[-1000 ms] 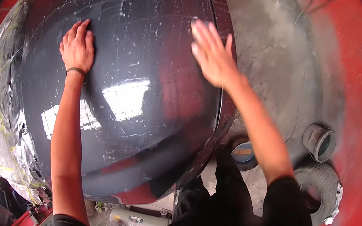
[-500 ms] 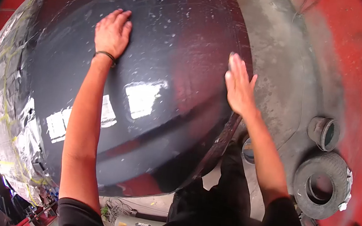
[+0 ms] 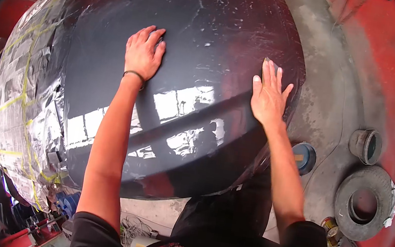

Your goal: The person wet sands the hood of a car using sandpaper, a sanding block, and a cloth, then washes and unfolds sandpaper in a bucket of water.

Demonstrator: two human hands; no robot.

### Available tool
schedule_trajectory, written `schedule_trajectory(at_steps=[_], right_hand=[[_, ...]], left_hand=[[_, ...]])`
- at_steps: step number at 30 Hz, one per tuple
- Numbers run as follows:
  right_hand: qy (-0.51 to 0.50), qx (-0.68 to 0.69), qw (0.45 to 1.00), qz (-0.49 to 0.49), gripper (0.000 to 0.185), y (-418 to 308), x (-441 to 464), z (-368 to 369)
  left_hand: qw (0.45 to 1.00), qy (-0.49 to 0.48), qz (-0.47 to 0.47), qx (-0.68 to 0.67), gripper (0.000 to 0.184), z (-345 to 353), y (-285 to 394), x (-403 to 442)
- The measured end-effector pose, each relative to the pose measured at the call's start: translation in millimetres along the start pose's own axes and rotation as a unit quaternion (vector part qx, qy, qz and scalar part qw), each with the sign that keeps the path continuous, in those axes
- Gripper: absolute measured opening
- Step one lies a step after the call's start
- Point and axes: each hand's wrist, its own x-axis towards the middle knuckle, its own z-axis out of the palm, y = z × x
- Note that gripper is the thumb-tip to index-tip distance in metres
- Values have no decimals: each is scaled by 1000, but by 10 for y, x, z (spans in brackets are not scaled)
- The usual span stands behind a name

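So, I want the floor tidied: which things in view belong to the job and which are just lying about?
Seemingly in the job:
glossy dark panel, with left hand and right hand on it
taped covering beside it

Seemingly lying about:
tyre
grey bucket (use unclear)
blue tub (use unclear)

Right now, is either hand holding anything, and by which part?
The right hand apparently presses a thin piece under its outstretched fingers, one edge showing; where exactly cannot be told. The left hand shows nothing held.
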Motion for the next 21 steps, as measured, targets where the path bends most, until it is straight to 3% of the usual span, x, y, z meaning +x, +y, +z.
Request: schedule_trajectory(at_steps=[3, 7, 8, 11, 14, 18, 19, 21], right_hand=[[-55, 35, 995, -69, 62, -848, -687, -123], [-70, 12, 972, -224, 58, -1042, -1078, -165], [-97, -5, 976, -197, 56, -906, -889, -211], [-15, 16, 994, -111, 53, -548, -193, -137], [25, 29, 998, -45, 58, -778, -165, -6], [-64, 95, 973, -201, 60, -1298, -1212, -90], [-73, 21, 972, -223, 58, -1247, -1086, -153], [-85, 13, 971, -224, 56, -1107, -547, -146]], left_hand=[[1000, 4, -11, 16, 40, 2, 11, 46], [1000, 10, -7, 3, 40, -7, -10, 34], [1000, 14, -8, 2, 40, -1, -20, 32], [1000, 20, -11, 1, 40, 8, -3, 28], [999, 32, -8, -6, 39, 2, 9, 18], [999, 34, -12, 0, 38, -6, 24, 21], [999, 29, -20, 4, 38, -7, 33, 22], [999, 10, -31, -3, 40, -7, 17, 26]])
